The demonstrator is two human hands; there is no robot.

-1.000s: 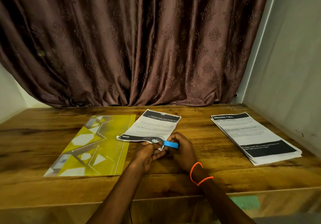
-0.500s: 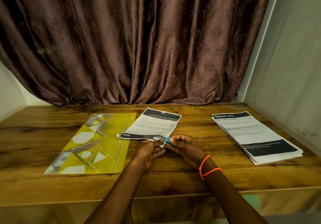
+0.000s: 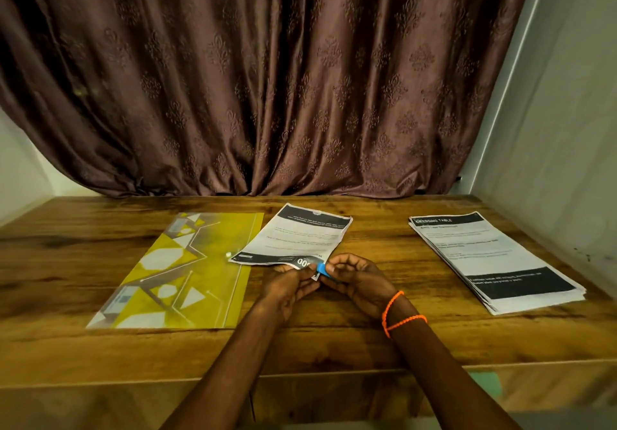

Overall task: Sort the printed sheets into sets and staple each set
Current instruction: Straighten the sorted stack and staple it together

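Hands meeting at the near right corner of a small set of sheets (image 3: 295, 236), mid-worktop. Left hand (image 3: 286, 287) pinching that lifted, curled corner between thumb and fingertips. Right hand (image 3: 355, 277), fingers curled, gripping a small blue stapler (image 3: 321, 268) against the same corner; only a short blue tip showing between the fingers, jaws hidden, so cannot tell whether closed on the paper. Orange bead bracelet (image 3: 399, 312) looped twice round the right wrist. Both forearms reaching in from the near edge.

Set of sheets lying flat apart from the raised corner, angled, print facing away, dark band at the far end and another at the near end; left near corner overlapping the edge of a yellow plastic folder (image 3: 173, 272). Folder flat on the left of the worktop (image 3: 334, 346), patterned with white and grey shapes, a small snap button at its right edge just beside the sheets.

Well apart on the right, a thicker stack of printed sheets (image 3: 494, 259), top page headed "DRESSING TABLE", black band near its near end, edges slightly fanned.

Wood-grain worktop; brown patterned curtain (image 3: 267, 79) hanging behind its far edge; pale wall (image 3: 567, 129) on the right.
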